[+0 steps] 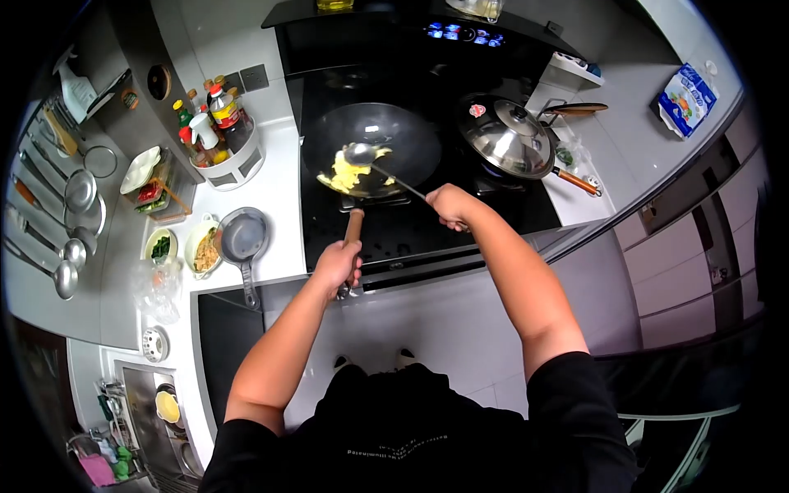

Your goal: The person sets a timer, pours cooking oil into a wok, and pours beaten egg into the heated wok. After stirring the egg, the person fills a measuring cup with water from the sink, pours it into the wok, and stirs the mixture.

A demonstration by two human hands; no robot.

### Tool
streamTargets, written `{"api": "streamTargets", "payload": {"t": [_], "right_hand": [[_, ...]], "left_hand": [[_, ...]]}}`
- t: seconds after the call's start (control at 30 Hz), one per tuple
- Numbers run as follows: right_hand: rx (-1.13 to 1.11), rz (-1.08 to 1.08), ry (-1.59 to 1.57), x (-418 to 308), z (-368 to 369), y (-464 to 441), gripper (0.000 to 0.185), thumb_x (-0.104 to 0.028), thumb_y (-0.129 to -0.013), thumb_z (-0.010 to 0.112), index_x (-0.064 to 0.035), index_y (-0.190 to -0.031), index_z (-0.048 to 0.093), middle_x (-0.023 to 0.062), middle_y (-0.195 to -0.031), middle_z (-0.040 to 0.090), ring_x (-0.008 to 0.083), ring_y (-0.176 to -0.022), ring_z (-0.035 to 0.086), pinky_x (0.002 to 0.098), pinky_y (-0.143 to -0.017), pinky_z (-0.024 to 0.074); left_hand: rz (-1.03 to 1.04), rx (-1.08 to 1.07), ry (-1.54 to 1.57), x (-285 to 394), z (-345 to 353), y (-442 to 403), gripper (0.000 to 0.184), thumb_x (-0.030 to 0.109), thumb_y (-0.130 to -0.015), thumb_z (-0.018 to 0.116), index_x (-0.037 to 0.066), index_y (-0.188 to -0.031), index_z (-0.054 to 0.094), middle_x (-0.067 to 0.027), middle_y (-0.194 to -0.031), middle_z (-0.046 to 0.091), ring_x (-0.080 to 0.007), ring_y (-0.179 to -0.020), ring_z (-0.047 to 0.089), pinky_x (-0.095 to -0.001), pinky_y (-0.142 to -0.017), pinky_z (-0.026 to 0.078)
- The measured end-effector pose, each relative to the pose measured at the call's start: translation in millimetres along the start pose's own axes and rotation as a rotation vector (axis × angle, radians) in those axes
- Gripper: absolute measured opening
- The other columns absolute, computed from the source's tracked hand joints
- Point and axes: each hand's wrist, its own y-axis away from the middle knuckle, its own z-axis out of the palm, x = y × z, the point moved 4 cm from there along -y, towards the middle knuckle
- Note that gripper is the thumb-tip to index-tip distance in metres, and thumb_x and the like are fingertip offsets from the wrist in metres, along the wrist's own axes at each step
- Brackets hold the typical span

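A black wok [403, 135] sits on the left side of the dark glass stove. Wrapped around its wooden handle [354, 225], my left hand [337, 267] is closed near the stove's front edge. My right hand [449, 207] grips the long thin handle of a metal ladle [360, 154], whose bowl is down in the wok. Yellow pieces that look like scrambled egg [342, 176] lie against the near side of the wok, beside and partly beneath the ladle's bowl.
A lidded steel pan [508, 140] with a wooden handle occupies the right burner. Left of the stove are a small grey pan [244, 236], a bowl of sliced food [202, 248], a bowl of greens [161, 246] and a white bottle rack [234, 167]. A sink [141, 403] is lower left.
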Motion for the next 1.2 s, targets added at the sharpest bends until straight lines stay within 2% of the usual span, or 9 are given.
{"api": "streamTargets", "payload": {"t": [0.2,0.4,0.57,0.67,0.73,0.87,1.0,1.17,1.2], "right_hand": [[0.083,-0.1,0.281,13,-45,24,0.023,-0.021,-0.095,0.042,-0.0074,-0.096,0.06,0.0089,-0.049,0.045,0.0165,-0.034,0.04,0.0333,-0.033,0.034],[-0.139,-0.052,0.054,14,-37,48,0.024,-0.022,-0.095,0.047,-0.0123,-0.111,0.062,0.008,-0.053,0.049,0.0131,-0.039,0.044,0.0295,-0.034,0.0365],[0.066,-0.062,0.217,17,-63,39,0.019,-0.022,-0.095,0.045,-0.011,-0.091,0.061,0.0072,-0.047,0.044,0.0158,-0.035,0.04,0.0317,-0.033,0.0329],[0.048,-0.098,0.086,22,-71,37,0.014,-0.005,-0.089,0.043,-0.0076,-0.083,0.056,0.0087,-0.046,0.044,0.0187,-0.034,0.043,0.0345,-0.033,0.0344],[-0.024,-0.117,0.445,30,-56,0,0.023,0.002,-0.084,0.041,-0.0077,-0.094,0.061,0.0114,-0.049,0.049,0.0217,-0.037,0.047,0.0354,-0.034,0.0374],[0.025,-0.039,0.256,17,-59,-12,0.049,0.006,-0.078,0.047,-0.0173,-0.119,0.06,0.0158,-0.063,0.058,0.0247,-0.046,0.053,0.0358,-0.041,0.0438],[0.132,-0.108,0.462,0,-52,-16,0.02,-0.018,-0.092,0.044,-0.0099,-0.084,0.061,0.01,-0.049,0.047,0.0204,-0.038,0.048,0.0337,-0.036,0.0382],[0.123,-0.05,0.321,-13,-11,-16,0.019,-0.013,-0.088,0.043,-0.0092,-0.085,0.062,0.0107,-0.049,0.048,0.0212,-0.037,0.046,0.0374,-0.036,0.0377],[0.019,-0.082,0.267,-18,-15,4,0.025,-0.008,-0.085,0.046,-0.0028,-0.101,0.065,0.0155,-0.056,0.056,0.0258,-0.047,0.056,0.0379,-0.041,0.0437]], "left_hand": [[-0.019,0.012,-0.004,-14,-14,-10,0.021,0.03,-0.093,0.048,0.009,-0.095,0.048,0.0009,-0.064,0.049,-0.0095,-0.047,0.045,-0.025,-0.042,0.04],[-0.018,-0.008,0.055,-11,-14,-11,0.02,0.029,-0.092,0.05,0.009,-0.094,0.047,0.0006,-0.064,0.049,-0.0099,-0.047,0.046,-0.0251,-0.042,0.04],[-0.02,-0.007,0.056,-13,-14,-14,0.019,0.028,-0.091,0.052,0.01,-0.09,0.046,0.001,-0.064,0.049,-0.0095,-0.046,0.046,-0.0253,-0.041,0.04],[-0.029,0.0,0.037,-13,-14,-14,0.018,0.028,-0.091,0.051,0.01,-0.091,0.047,0.0008,-0.064,0.049,-0.0097,-0.047,0.047,-0.0254,-0.041,0.04],[-0.021,-0.013,0.054,-18,-12,-14,0.018,0.028,-0.092,0.051,0.01,-0.092,0.047,0.0007,-0.064,0.049,-0.0099,-0.047,0.047,-0.0255,-0.041,0.04],[-0.022,-0.011,0.056,-19,-14,-20,0.018,0.028,-0.091,0.052,0.01,-0.093,0.047,0.0006,-0.064,0.049,-0.0101,-0.047,0.047,-0.0258,-0.041,0.041],[-0.001,-0.021,0.055,-17,-15,-22,0.019,0.028,-0.091,0.052,0.01,-0.093,0.046,0.0006,-0.064,0.049,-0.0102,-0.047,0.047,-0.0259,-0.041,0.04],[-0.006,0.001,0.057,-18,-11,-19,0.019,0.028,-0.091,0.052,0.01,-0.093,0.047,0.0007,-0.064,0.049,-0.0102,-0.046,0.047,-0.0258,-0.041,0.04],[-0.003,0.002,0.049,-14,-12,-17,0.019,0.028,-0.091,0.052,0.01,-0.092,0.047,0.0006,-0.064,0.049,-0.0102,-0.046,0.047,-0.0258,-0.041,0.04]]}}
